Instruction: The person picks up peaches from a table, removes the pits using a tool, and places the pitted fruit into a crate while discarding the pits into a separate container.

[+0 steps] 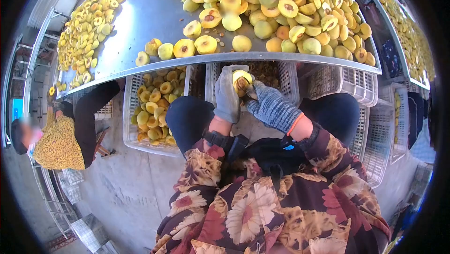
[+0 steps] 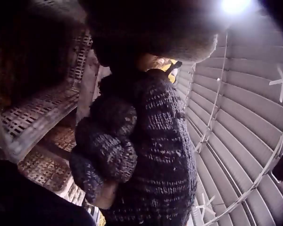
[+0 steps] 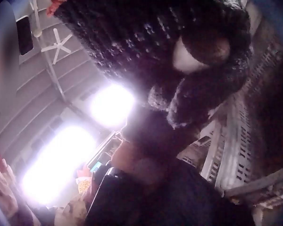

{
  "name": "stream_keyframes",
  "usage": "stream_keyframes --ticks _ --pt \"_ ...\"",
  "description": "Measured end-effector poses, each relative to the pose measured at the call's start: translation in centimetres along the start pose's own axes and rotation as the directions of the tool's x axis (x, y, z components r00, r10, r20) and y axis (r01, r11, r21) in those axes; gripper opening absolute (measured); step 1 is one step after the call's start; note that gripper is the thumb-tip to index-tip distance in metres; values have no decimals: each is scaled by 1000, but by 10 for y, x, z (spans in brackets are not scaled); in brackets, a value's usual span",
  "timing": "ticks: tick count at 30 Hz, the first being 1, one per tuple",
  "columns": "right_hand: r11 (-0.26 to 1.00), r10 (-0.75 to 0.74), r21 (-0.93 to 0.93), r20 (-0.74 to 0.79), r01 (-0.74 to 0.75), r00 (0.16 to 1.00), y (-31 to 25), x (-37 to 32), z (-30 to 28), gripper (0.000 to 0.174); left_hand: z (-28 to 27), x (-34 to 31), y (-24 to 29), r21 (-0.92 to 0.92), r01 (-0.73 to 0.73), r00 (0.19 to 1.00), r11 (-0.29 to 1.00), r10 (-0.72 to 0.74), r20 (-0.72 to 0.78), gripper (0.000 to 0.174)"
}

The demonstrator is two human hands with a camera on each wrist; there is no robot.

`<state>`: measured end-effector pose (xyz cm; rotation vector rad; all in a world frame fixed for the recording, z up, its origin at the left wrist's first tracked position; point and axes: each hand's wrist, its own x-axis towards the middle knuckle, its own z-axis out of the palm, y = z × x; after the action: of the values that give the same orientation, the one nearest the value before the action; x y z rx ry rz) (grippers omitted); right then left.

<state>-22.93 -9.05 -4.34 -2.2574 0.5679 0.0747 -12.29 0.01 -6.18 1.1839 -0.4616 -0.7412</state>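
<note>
In the head view my left hand point(image 1: 227, 95), in a plain grey glove, holds a cut yellow peach point(image 1: 242, 79) with its brown pit area facing up. My right hand point(image 1: 273, 108), in a speckled blue-grey knit glove, is right at the peach's lower edge. Its fingers curl round a slim tool, whose handle end point(image 3: 205, 49) pokes out of the fist in the right wrist view. The same handle point(image 2: 105, 195) shows below the curled fingers in the left wrist view. The tool's working end is mostly hidden by the fruit and glove.
A metal table point(image 1: 215, 59) bears a heap of halved peaches point(image 1: 281, 10). Beneath its edge stand a crate point(image 1: 131, 134) of peach halves and another crate point(image 1: 291, 83) with brown bits, between my knees. Stacked crates point(image 1: 349, 83) stand right. Another person point(image 1: 58, 139) sits at the left.
</note>
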Motion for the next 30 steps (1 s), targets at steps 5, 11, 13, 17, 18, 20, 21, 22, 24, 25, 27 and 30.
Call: stream_keyframes --ticks 5,11,13,17,18,20,21,22,24,25,27,30 --pt "999 -2 54 97 -3 995 0 2 -1 48 1 5 -4 -295 178 973 939 -212 -87 51" --pt "967 136 176 264 -186 955 -9 2 -7 43 1 8 -11 -172 121 972 978 -152 -177 62" --pt "928 141 283 341 -244 929 -13 0 -12 41 1 9 -9 -158 134 968 978 -164 -193 62" --pt "908 79 364 333 -205 940 -11 -3 -9 37 -1 7 -12 -145 104 977 984 -128 -172 54" --pt "914 43 368 332 -171 942 -12 -4 -12 35 0 6 -13 -135 51 978 990 -77 -192 54" --pt "887 36 412 389 -210 920 -12 -5 -13 30 4 4 -15 -111 -56 972 992 29 -231 54" --pt "848 61 448 448 -283 892 -9 -5 -13 28 4 3 -14 -84 -61 973 995 40 -227 57" --pt "803 81 477 505 -356 859 -6 -6 -13 26 4 2 -13 -56 -65 974 996 51 -223 60" --pt "846 -533 107 158 523 831 18 -3 -7 24 3 2 -14 -18 -95 973 995 89 -213 63" --pt "566 -801 -182 110 804 589 24 -4 -6 23 3 2 -16 -8 -119 971 993 115 -210 63" --pt "744 -631 431 203 511 748 31 -7 -6 23 2 3 -17 -23 -97 981 995 92 -172 62" --pt "538 -562 837 271 97 781 32 -17 -7 23 3 3 -5 -114 100 991 988 -110 -82 61"
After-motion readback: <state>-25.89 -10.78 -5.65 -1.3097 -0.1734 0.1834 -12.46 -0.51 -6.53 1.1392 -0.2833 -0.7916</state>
